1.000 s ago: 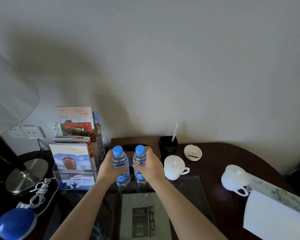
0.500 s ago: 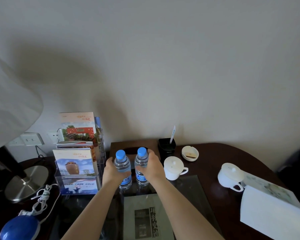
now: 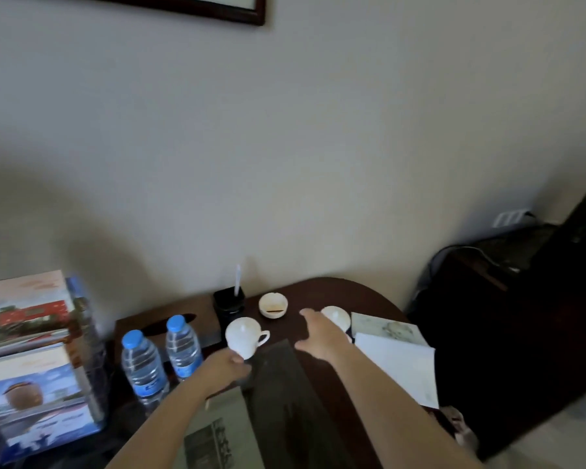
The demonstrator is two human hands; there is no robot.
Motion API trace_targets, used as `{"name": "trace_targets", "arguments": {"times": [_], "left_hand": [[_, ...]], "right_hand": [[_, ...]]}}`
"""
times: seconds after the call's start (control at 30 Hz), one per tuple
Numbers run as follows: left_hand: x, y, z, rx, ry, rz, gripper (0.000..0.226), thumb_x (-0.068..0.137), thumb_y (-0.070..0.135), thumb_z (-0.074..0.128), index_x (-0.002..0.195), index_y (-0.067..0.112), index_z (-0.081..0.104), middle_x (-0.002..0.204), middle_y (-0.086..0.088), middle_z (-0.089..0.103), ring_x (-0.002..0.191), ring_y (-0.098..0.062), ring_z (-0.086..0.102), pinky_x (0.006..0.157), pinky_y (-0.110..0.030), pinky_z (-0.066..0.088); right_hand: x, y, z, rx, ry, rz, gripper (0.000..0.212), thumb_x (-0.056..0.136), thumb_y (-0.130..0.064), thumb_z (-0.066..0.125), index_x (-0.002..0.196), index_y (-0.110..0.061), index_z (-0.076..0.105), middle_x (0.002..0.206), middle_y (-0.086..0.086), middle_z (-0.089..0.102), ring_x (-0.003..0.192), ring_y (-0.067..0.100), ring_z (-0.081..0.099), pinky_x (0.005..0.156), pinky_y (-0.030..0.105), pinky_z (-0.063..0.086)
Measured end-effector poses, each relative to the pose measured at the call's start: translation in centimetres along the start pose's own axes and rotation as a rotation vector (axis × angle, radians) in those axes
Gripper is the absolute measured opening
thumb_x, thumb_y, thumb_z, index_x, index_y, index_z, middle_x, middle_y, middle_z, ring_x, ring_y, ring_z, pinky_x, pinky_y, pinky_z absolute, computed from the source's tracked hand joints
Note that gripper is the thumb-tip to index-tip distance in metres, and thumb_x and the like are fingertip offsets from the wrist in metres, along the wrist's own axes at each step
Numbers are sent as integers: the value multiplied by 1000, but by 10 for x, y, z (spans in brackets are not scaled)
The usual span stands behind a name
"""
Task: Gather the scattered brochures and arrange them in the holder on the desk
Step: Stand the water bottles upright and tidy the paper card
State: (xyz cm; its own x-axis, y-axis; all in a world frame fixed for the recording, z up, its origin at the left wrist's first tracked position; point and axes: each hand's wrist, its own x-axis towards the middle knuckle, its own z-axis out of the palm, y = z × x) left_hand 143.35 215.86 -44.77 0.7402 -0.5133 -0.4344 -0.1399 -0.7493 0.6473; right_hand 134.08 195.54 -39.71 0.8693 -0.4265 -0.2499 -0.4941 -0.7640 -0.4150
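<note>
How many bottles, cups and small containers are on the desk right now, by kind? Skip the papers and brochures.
water bottles: 2
white lidded cups: 2 (one held by the left hand)
small white dish: 1
black pen pot: 1
Total: 6

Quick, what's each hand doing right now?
Left hand: holding the white cup by its base.
Right hand: open, holding nothing, fingers spread beside a second cup.
</note>
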Motion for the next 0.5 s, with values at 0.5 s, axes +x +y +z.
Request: {"name": "trace_targets", "arguments": {"times": [0.5], "left_hand": [[169,140,132,106,95,164,98,71,15,78,150,17,21,152,-6,35,140,-20,34,113,-36,34]], "right_hand": [[97,184,21,309,0,197,85,67,-27,79,139,-12,37,142,4,46,131,22,45,100,32,42]]}}
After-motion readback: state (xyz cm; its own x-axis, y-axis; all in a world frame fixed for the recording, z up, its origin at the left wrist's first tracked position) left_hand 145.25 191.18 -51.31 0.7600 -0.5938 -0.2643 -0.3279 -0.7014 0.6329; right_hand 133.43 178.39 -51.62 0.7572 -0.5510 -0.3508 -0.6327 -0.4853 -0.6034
